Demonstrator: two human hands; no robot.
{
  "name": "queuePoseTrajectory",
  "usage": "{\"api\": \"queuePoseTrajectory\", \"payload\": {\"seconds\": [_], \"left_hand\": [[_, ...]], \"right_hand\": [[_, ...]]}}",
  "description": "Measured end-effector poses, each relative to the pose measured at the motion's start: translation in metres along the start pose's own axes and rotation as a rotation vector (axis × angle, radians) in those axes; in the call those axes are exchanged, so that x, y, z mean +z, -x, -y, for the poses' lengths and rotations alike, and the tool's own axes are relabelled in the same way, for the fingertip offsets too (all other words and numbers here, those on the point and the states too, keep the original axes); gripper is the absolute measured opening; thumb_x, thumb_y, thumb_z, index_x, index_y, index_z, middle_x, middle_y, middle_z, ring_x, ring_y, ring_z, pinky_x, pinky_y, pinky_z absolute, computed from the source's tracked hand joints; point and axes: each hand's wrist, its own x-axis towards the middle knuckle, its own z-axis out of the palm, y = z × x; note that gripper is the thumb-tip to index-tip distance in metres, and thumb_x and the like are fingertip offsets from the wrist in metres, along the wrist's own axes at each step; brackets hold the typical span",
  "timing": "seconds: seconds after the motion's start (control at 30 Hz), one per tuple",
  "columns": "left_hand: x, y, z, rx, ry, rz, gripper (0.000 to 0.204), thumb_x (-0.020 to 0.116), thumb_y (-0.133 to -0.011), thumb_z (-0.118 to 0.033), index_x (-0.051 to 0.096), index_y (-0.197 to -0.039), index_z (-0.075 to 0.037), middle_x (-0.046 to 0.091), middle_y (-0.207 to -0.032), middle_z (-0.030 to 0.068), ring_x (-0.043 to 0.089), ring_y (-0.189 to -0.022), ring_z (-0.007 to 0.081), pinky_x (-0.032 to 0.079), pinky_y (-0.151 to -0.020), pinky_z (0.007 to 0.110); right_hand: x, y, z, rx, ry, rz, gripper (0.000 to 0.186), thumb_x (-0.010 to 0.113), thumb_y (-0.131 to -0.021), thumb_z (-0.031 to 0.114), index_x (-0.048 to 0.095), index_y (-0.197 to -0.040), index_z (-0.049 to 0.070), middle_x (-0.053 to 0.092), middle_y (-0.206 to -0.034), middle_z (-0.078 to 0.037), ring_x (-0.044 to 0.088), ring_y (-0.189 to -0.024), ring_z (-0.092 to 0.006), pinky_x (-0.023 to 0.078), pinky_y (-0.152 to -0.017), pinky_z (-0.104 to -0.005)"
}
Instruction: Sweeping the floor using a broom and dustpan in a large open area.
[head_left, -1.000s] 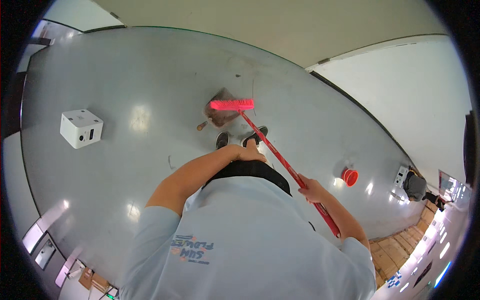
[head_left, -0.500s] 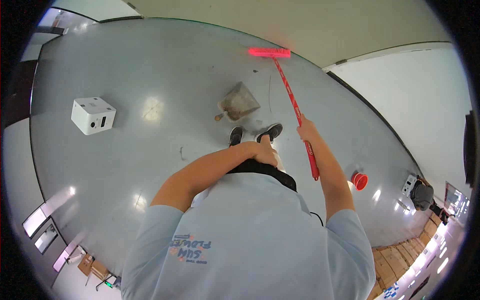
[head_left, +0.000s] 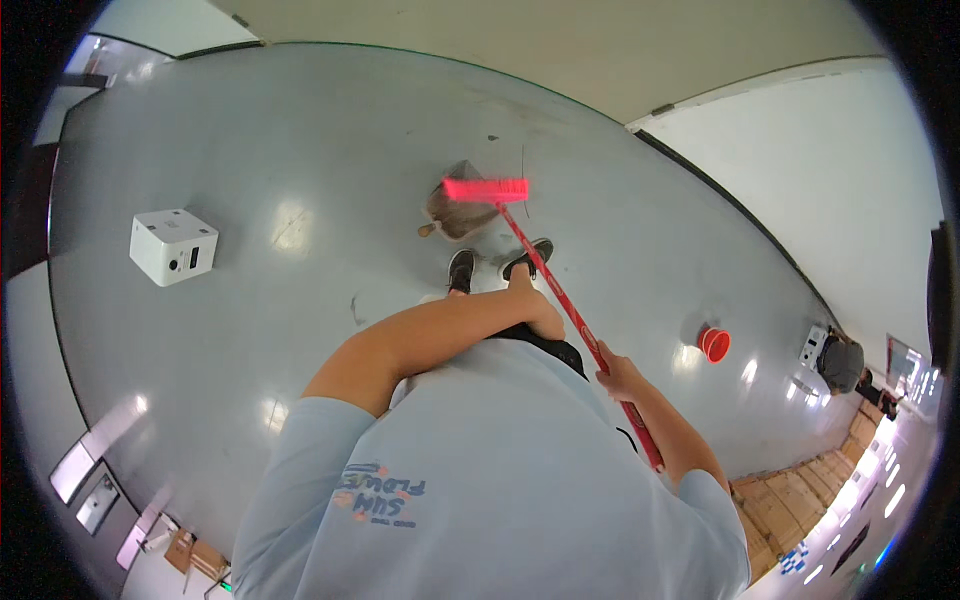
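Note:
My right hand [head_left: 622, 373] is wrapped round the red handle of a broom [head_left: 548, 272]. Its bright pink bristle head [head_left: 486, 190] crosses in front of a grey, dirt-marked dustpan [head_left: 462, 222]; whether the bristles touch it I cannot tell. The dustpan lies on the floor just beyond my dark shoes [head_left: 461, 271], its short tan handle end towards the left. My left arm bends across my waist, and my left hand [head_left: 541, 318] rests near my right thigh with its fingers hidden.
A white box-shaped device [head_left: 174, 247] stands on the grey floor at left. To the right is a red bucket [head_left: 714, 345]. Beyond it a person [head_left: 842, 362] is beside another white device [head_left: 814, 346]. Walls run along the far side. A small dark scrap [head_left: 493, 138] lies past the dustpan.
The broom head has come back from the far wall to the dustpan, moving nearer and slightly left. My right hand has drawn the handle towards my body. My left hand stays at my waist.

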Motion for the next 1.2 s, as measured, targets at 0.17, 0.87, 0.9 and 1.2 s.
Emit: {"api": "queuePoseTrajectory", "payload": {"seconds": [0.17,0.87,0.9,1.2], "left_hand": [[0.002,0.000,-0.004,0.098,0.099,-0.157,0.039,0.032,-0.079,-0.022,0.054,-0.103,-0.001,0.049,-0.111,0.0170,0.046,-0.104,0.0265,0.030,-0.089,0.039],[-0.022,0.018,-0.031,0.048,-0.157,-0.093,0.038,0.033,-0.079,-0.024,0.058,-0.095,0.000,0.054,-0.101,0.0183,0.051,-0.097,0.0273,0.032,-0.086,0.039],[-0.003,-0.010,-0.017,0.068,-0.088,-0.191,0.039,0.033,-0.078,-0.025,0.058,-0.096,0.000,0.054,-0.103,0.0185,0.051,-0.096,0.0265,0.033,-0.086,0.038],[-0.015,0.008,-0.035,0.087,-0.041,-0.037,0.043,0.031,-0.079,-0.026,0.055,-0.098,0.004,0.051,-0.106,0.0203,0.047,-0.101,0.0296,0.031,-0.087,0.038]], "right_hand": [[-0.014,0.040,0.006,0.018,-0.196,0.037,0.059,0.047,-0.075,0.013,0.021,-0.129,0.009,0.050,-0.056,-0.009,0.050,-0.040,-0.0165,0.044,-0.040,-0.0284],[0.024,0.041,-0.015,-0.071,-0.346,0.059,0.061,0.048,-0.076,0.009,0.019,-0.129,0.007,0.049,-0.055,-0.007,0.049,-0.041,-0.0142,0.042,-0.038,-0.0271],[0.021,0.049,-0.012,-0.068,-0.351,0.054,0.061,0.048,-0.076,0.009,0.019,-0.129,0.007,0.049,-0.055,-0.007,0.049,-0.041,-0.0142,0.042,-0.038,-0.0271],[0.017,-0.013,-0.036,-0.071,-0.814,-0.259,0.044,0.047,-0.076,0.009,0.036,-0.118,0.005,0.044,-0.056,-0.003,0.044,-0.039,-0.0116,0.040,-0.036,-0.0254]]}}
